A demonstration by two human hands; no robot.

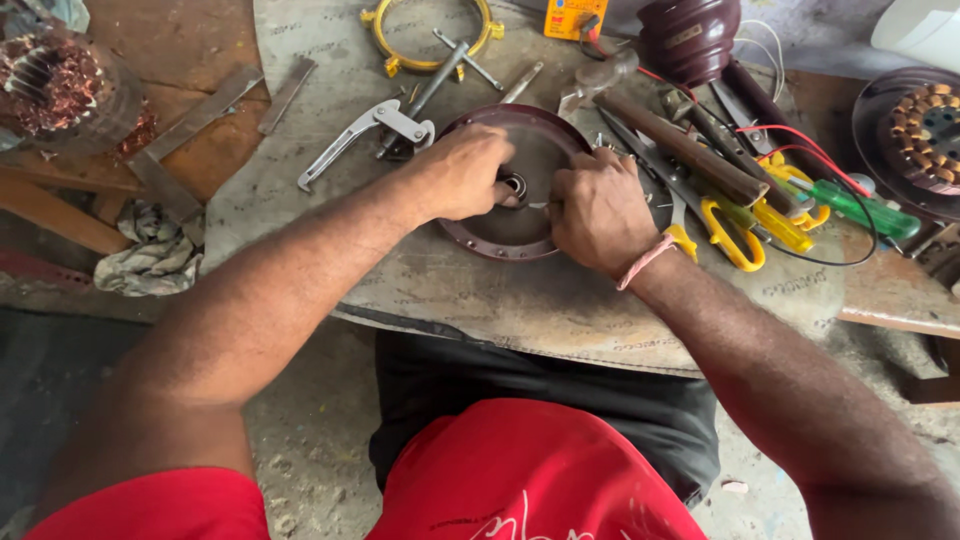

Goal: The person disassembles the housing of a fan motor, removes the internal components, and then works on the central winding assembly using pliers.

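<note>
Both hands work at the centre of a round dark-red cover (520,225), which lies flat on the bench (450,285) directly in front of the person. The left hand (462,172) is curled, fingertips pressed at the bearing (515,185) in the cover's hub; whether it pinches anything cannot be told. The right hand (598,208) is clenched just right of the bearing, apparently around a small tool or part that the fingers hide; what it grips cannot be told.

Progress, as a judgement: the cover is off its motor and the bearing sits in the hub, so the work at the hub is under way. Whether the bearing is being seated or drawn out cannot be read. A copper-wound stator (925,135) lies apart, far right of the cover, unjoined.

Around the cover: a grey puller (365,130) up-left of it, a yellow ring (432,35) above it, a wooden handle (680,150) and yellow-handled scissors (730,235) to its right, and a green screwdriver (860,208) beyond those. A rag (150,255) lies far left.

Labelled items: a small orange-yellow rectangular meter (575,18) sits above the cover at the top edge, with red lead (800,135) trailing right. A dark-red dome (688,38) beside it bears a small pale label strip.
</note>
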